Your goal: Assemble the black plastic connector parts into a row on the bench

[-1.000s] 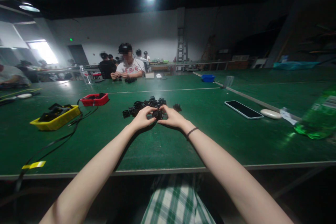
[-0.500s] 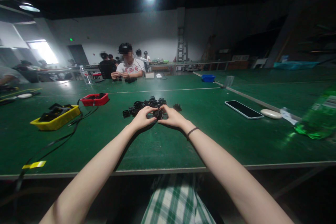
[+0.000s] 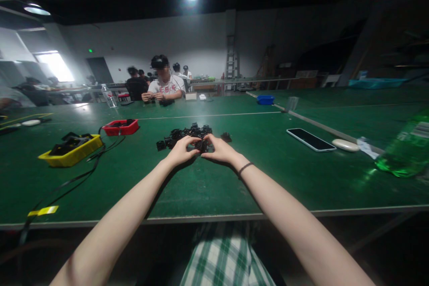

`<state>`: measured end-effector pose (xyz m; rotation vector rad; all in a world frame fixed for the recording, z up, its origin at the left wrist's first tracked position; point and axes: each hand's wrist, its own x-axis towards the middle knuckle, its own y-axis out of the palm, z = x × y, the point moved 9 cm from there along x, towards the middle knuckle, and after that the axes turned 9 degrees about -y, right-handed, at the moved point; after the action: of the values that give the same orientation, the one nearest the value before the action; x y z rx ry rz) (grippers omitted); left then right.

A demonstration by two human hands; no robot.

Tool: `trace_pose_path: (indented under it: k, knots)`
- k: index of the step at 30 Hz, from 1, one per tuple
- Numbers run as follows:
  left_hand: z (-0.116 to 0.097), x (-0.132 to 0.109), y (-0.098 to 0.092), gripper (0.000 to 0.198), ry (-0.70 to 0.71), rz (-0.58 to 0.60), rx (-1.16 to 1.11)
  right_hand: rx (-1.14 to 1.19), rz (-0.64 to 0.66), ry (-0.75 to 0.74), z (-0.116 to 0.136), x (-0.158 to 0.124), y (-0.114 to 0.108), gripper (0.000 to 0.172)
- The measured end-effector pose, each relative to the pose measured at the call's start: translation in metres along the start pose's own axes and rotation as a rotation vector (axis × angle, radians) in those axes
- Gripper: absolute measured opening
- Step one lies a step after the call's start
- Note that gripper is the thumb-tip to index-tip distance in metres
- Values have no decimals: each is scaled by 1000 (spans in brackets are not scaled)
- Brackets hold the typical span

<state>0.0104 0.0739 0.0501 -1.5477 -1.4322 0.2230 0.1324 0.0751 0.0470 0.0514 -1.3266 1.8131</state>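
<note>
My left hand point(image 3: 181, 150) and my right hand point(image 3: 219, 149) meet over the green table point(image 3: 208, 187), fingers pinched together on one small black part point(image 3: 201, 145) held between them. Just behind the hands lies a pile of several small black parts point(image 3: 182, 134), with one stray black part point(image 3: 227, 136) to its right. A dark band circles my right wrist.
A yellow tray point(image 3: 72, 149) and a red tray point(image 3: 120, 127) with black items and cables sit at the left. A phone point(image 3: 311, 139), a white oval object point(image 3: 346, 145) and a green bottle point(image 3: 407, 149) lie at the right. A person point(image 3: 163, 84) sits across the table; a blue bin point(image 3: 266, 99) stands far back.
</note>
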Motion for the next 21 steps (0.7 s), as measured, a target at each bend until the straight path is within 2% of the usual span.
trace_pose_path:
  k: [11,21]
  knots:
    - [-2,0,-2,38,5,-19,-30,0,-3,-2,-1,0,1,53]
    - [7,1,2,39,-4,-9,-82,15,-1,-13,-1,0,2,52]
